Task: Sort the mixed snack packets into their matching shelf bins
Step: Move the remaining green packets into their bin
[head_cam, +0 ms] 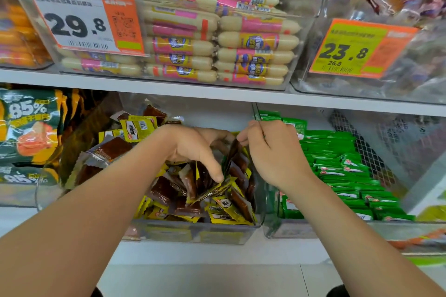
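A clear bin (190,232) on the lower shelf holds several yellow-edged packets (224,210) of brown snack. My left hand (195,147) reaches into it, thumb and fingers curled round an upright bunch of these packets (205,179). My right hand (275,154) is just to the right, over the wall between the bins, and its curled fingers pinch the top of a thin packet (233,152) seen edge-on with a dark green edge. The neighbouring clear bin (289,230) is filled with rows of green packets (337,154).
The shelf above carries a clear bin of pale sausages (255,41) with a 29.8 price tag (74,24) and a bin with a 23.8 tag (347,53). Green and orange 85% bags (26,125) stand at the left. The white shelf edge (193,90) runs just above my hands.
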A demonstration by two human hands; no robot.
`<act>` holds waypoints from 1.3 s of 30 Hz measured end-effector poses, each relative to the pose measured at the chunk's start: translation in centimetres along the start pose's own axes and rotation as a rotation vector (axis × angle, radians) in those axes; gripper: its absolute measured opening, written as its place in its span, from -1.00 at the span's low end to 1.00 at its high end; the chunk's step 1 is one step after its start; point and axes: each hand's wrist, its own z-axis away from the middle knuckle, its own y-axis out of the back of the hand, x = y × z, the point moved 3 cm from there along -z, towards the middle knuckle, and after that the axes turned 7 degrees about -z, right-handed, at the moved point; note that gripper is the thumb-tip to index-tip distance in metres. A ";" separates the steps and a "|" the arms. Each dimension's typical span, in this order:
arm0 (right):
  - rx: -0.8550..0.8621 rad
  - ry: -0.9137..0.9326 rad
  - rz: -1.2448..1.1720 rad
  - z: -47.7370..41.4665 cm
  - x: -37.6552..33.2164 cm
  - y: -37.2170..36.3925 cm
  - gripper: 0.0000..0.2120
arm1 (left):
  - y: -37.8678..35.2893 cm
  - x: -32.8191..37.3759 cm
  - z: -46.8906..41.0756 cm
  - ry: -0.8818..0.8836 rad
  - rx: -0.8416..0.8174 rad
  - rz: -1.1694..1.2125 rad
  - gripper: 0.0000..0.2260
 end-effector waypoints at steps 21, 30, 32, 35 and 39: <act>-0.820 0.005 0.122 2.7 -4.5 -5.3 -0.19 | -0.3 -2.6 10.1 -0.238 0.561 -0.265 -0.73; -0.724 0.033 -0.101 2.1 -4.2 -5.5 -0.65 | 0.0 -4.0 12.2 -0.115 0.759 -0.193 -0.75; -0.723 0.042 -0.156 2.2 -4.3 -5.1 -0.66 | 0.0 -4.3 12.3 -0.102 0.764 -0.090 -0.75; -0.704 0.028 -0.193 2.2 -4.4 -5.0 -0.66 | -0.3 -4.7 12.5 -0.066 0.748 0.080 -0.74; -0.664 -0.023 -0.179 2.1 -4.6 -4.4 -0.64 | -0.5 -4.9 12.9 -0.031 0.653 0.123 -0.69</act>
